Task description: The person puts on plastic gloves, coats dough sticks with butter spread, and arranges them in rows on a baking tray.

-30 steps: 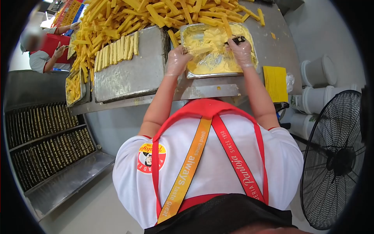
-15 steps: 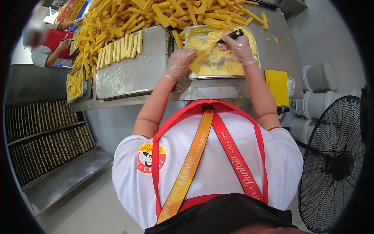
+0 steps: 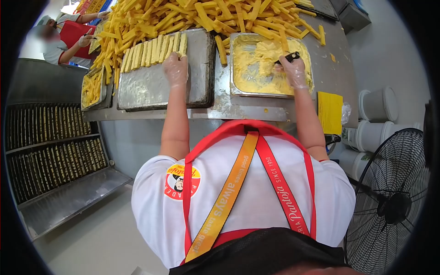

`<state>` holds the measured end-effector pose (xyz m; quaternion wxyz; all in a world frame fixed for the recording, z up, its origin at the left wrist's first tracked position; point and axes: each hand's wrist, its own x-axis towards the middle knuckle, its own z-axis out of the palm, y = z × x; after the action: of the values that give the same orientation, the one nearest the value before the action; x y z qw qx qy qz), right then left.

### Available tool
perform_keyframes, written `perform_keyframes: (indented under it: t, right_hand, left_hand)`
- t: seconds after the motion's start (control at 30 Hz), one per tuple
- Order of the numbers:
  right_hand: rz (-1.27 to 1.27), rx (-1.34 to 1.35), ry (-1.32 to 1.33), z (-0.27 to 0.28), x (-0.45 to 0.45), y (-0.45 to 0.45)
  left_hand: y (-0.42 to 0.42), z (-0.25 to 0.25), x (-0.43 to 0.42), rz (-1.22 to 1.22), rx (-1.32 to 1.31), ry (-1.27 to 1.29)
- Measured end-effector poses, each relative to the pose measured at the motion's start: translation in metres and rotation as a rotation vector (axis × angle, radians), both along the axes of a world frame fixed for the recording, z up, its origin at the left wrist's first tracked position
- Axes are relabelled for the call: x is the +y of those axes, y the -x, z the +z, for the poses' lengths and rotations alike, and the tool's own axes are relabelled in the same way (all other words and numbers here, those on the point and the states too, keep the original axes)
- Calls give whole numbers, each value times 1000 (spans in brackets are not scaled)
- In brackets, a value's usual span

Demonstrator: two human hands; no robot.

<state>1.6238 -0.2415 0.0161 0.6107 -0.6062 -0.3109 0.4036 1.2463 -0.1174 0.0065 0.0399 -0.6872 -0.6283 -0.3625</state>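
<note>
My left hand [image 3: 176, 69], in a clear plastic glove, is at the right end of a row of coated bread sticks [image 3: 151, 52] on a flat metal baking tray [image 3: 146, 89]. Its fingers are closed on the near end of the last coated bread stick [image 3: 183, 45]. My gloved right hand [image 3: 294, 72] grips a black-handled spreading tool [image 3: 288, 58] above a metal pan [image 3: 261, 91]. Creamy yellow spread [image 3: 256, 62] lies in that pan. The tool's blade cannot be made out. One plain bread stick [image 3: 283, 41] pokes over the pan's far side.
A big pile of yellow bread sticks [image 3: 183, 16] covers the table's far side. Yellow cloths [image 3: 329, 112] hang at the near right edge. A black fan [image 3: 396, 201] and white buckets [image 3: 378, 103] stand right; a tray rack [image 3: 50, 146] is left. Another person [image 3: 75, 34] works far left.
My left hand has moved left from the spread pan to the end of the row, where another coated stick now lies. My right hand stays over the pan with the tool. The view has shifted slightly.
</note>
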Motion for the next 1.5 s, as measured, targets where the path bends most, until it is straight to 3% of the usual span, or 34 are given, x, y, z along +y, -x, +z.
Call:
perform_keyframes:
  t: [0.2,0.3,0.37,0.43,0.53,0.57,0.63,0.67,0.7,0.8,0.83,0.93,0.97,1.0,1.03,1.07,1.1,1.17,1.2,1.23,1.27,1.33,1.37,1.47,1.5]
  right_hand:
    - [155,-573,-95,6,-13,35]
    - [488,-294,-95,54,-27,50]
    - [364,-231,5,30,-5,28]
    - [167,-70,-19,-7,21,-9]
    - [77,-842,52,12,26,-3]
    - [46,-1041,-200,13,20,19]
    - [454,-731,-147,24,16,37]
    - [648,-565,-118,28,16,40]
    - [645,-525,-18,30,19,39]
    - [266,-336,6,-8,52,-14]
    - [126,-462,8,2,47,-23]
    - [130,-1159,-277,24,15,-2]
    - [289,-1088,-411,26,4,3]
    - [429,-883,-214,33,2,0]
    - [560,-668,-17,46,-2,-5]
    - [680,-439,179,50,-8,-9]
    - [618,-420,199,42,1,-24]
    - [300,-861,11,20,21,-40]
    - [135,-1070,-86,12,23,-42]
    - [103,-1126,-260,24,14,-27]
    - [305,-1042,-141,41,3,-22]
    - [700,-841,108,69,-14,-17]
    - [781,-536,253,69,-13,-23]
    - [358,-889,249,60,9,-43]
    - [202,-1072,75,57,12,-42]
  left_hand:
    - [2,-25,37,108,150,131]
    - [-3,-8,17,175,184,104]
    - [-14,27,5,229,210,181]
    - [-32,53,8,76,133,38]
    - [-60,56,40,-251,-56,0]
    - [-72,54,48,-232,-139,123]
    - [-102,59,61,-193,-303,364]
    - [-107,51,76,-213,-309,333]
    - [-107,32,92,-233,-314,307]
    - [-99,-6,121,-230,-311,253]
    - [-95,-3,118,-203,-343,279]
    - [-85,7,90,-208,-464,193]
    - [-79,8,85,-253,-512,143]
    - [-74,7,73,-296,-561,95]
    - [-77,34,43,-342,-473,-128]
    - [-81,57,13,-337,-558,6]
    - [-85,77,-13,-328,-639,141]
    - [-97,68,-27,-459,-944,302]
    - [-99,67,-39,-513,-798,313]
    - [-103,62,-48,-585,-910,441]
    - [-108,57,-55,-656,-1021,570]
    - [-114,57,-66,-660,-700,618]
    - [-116,55,-71,-659,-540,641]
    - [-125,22,-68,-648,-490,561]
    - [-127,22,-69,-650,-498,551]
